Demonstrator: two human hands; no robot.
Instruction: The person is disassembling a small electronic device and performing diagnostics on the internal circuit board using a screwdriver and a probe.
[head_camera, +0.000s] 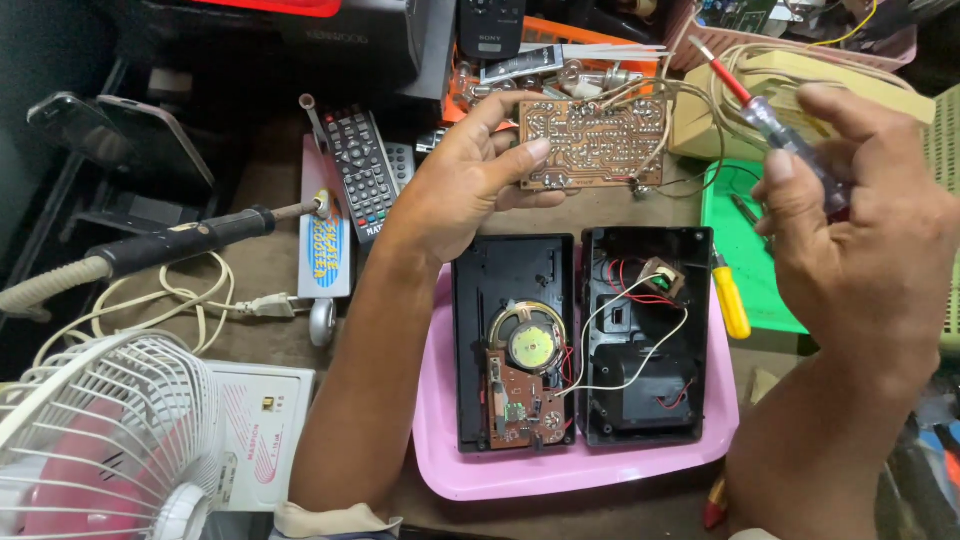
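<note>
My left hand (470, 180) holds a brown circuit board (600, 140) by its left edge, solder side up, with thin wires trailing off its right side. My right hand (860, 220) grips a clear-handled screwdriver (770, 110) with a red shaft pointing up and left, its tip above the board's right corner. Below both hands, a pink tray (440, 430) carries an opened black radio case: the left half (470, 290) shows a round speaker (530, 345) and a small brown board (525, 400), the right half (645, 400) holds red and white wires.
A soldering iron (190, 240) lies at the left with its cord. Remote controls (360, 175) sit behind it. A white fan (100, 440) stands at bottom left. A yellow-handled screwdriver (730, 300) rests on a green mat (760, 270) at the right.
</note>
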